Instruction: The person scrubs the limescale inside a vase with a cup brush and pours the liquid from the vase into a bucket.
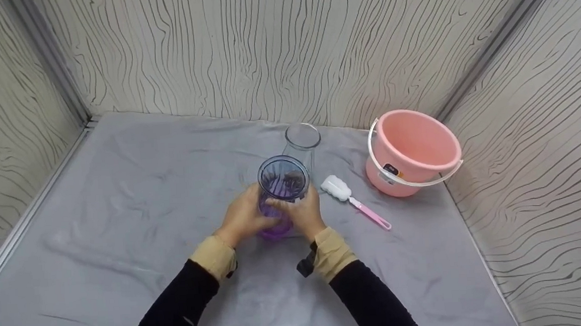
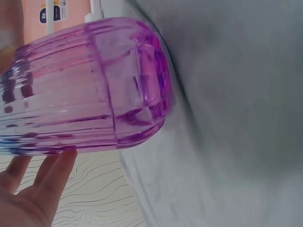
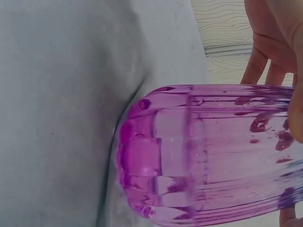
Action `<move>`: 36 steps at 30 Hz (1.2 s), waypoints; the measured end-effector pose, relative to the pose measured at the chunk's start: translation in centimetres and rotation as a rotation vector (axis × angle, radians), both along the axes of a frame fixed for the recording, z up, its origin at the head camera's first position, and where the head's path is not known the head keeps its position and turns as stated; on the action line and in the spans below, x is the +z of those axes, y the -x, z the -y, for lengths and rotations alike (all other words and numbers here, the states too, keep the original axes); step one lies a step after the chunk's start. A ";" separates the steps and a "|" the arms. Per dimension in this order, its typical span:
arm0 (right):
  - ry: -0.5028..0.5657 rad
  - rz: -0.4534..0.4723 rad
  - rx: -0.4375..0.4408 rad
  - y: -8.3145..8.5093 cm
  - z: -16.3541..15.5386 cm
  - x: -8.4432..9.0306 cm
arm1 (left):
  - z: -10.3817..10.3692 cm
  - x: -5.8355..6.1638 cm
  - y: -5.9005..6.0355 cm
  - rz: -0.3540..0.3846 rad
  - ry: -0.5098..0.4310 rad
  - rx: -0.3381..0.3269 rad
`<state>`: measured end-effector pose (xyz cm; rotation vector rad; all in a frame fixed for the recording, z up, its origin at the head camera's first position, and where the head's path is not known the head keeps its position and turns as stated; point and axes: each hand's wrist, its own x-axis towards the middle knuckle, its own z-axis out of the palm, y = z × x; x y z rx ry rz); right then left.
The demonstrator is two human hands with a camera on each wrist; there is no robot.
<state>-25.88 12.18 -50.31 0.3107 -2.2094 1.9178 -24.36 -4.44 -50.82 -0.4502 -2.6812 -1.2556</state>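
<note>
Both hands, left hand and right hand, clasp the upright purple ribbed glass vase on the grey cloth, left of the untouched bottle brush; cleaning seems unstarted.

Head looks down; wrists close (sharing glass).

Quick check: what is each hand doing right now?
Left hand: curled round the purple glass vase.
Right hand: holding the same vase from the other side.
</note>
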 end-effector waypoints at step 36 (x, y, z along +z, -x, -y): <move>0.055 0.019 0.138 -2.5 -0.7 1.5 | -2.7 0.9 -0.3 0.025 -0.581 -0.062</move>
